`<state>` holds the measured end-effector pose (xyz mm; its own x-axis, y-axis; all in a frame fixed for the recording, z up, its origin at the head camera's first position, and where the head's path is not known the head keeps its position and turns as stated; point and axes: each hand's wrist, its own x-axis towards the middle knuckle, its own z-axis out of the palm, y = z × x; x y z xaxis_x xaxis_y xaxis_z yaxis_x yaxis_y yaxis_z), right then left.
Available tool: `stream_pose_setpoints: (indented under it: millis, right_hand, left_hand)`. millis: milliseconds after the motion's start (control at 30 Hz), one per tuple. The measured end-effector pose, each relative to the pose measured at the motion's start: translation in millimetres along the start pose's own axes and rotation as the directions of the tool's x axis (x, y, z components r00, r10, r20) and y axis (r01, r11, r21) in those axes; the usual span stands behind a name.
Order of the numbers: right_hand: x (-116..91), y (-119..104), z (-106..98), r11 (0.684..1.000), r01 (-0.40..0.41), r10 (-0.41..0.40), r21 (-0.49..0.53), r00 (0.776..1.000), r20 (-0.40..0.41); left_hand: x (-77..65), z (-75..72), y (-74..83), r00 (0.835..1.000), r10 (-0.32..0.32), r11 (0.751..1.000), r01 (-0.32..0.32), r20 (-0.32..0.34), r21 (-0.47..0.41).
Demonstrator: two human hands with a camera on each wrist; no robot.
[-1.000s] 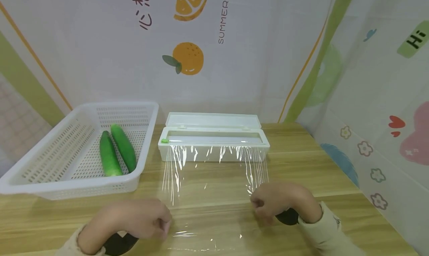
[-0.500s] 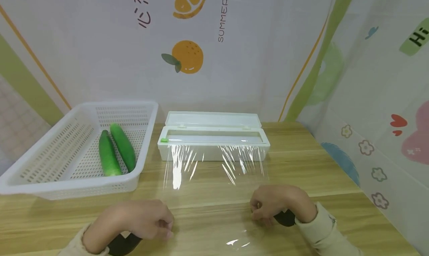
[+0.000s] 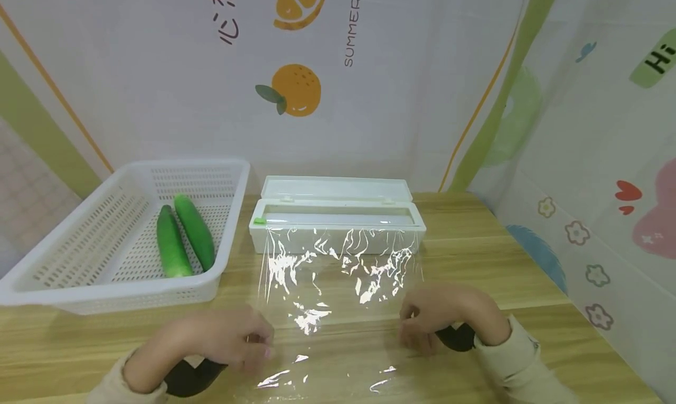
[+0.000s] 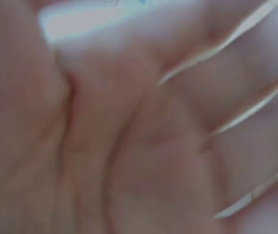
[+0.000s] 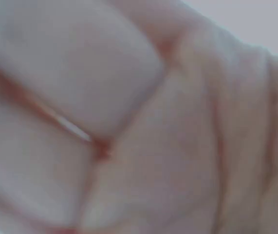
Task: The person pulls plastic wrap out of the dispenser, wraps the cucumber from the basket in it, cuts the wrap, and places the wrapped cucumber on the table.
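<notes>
Clear cling film (image 3: 338, 298) stretches from a white dispenser box (image 3: 338, 239) toward the front of the table, its surface wrinkled and full of bright glints. At the film's left side, my left hand (image 3: 224, 336) pinches it between thumb and fingers. On the opposite side my right hand (image 3: 435, 310) pinches the film with bent fingers. Little film shows at the fingertips, being transparent. The box lid (image 3: 335, 188) stands up behind, and a small green slider (image 3: 259, 221) sits at the box's left front. Both wrist views hold only blurred palm and fingers.
A white perforated basket (image 3: 240, 216) stands left of the box, with two green cucumbers (image 3: 174, 248) (image 3: 195, 231) inside. Wooden tabletop (image 3: 507, 275) extends to the right. A printed curtain (image 3: 369, 116) hangs behind the table and along its right side.
The film has gone from fairly taut to slacker and more crinkled, with glints spread across it. Both hands have shifted only slightly and keep their pinch.
</notes>
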<state>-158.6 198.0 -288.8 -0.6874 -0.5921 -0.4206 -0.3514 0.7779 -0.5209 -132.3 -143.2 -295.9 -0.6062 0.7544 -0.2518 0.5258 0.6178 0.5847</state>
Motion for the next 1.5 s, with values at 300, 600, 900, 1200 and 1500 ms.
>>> stream_pose_setpoints:
  millis: [300, 600, 900, 1200, 1500]
  right_hand:
    - [15.7, 17.3, -21.1, 0.998, 0.001, -0.035, -0.058, 0.811, -0.584]
    - [31.7, 22.7, -21.3, 0.997, -0.078, 0.066, 0.010, 0.763, -0.643]
    - [38.6, 27.9, -23.3, 0.997, -0.048, 0.072, 0.057, 0.800, -0.596]
    - [48.6, 37.6, -34.2, 0.997, 0.004, 0.045, 0.082, 0.805, -0.591]
    - [60.1, 44.5, -43.5, 0.990, 0.027, 0.060, 0.136, 0.802, -0.594]
  left_hand:
    - [25.2, -14.7, 3.1, 0.739, -0.084, 0.985, 0.162, -0.668, 0.056]
    - [48.6, -11.2, -12.1, 0.695, -0.232, 0.948, 0.319, -0.680, 0.003]
    - [52.9, -9.8, -25.9, 0.699, -0.311, 0.929, 0.366, -0.644, -0.052]
    - [57.9, -15.5, -32.0, 0.691, -0.312, 0.933, 0.352, -0.652, -0.074]
    - [67.1, -20.5, -44.7, 0.678, -0.287, 0.952, 0.280, -0.677, -0.123]
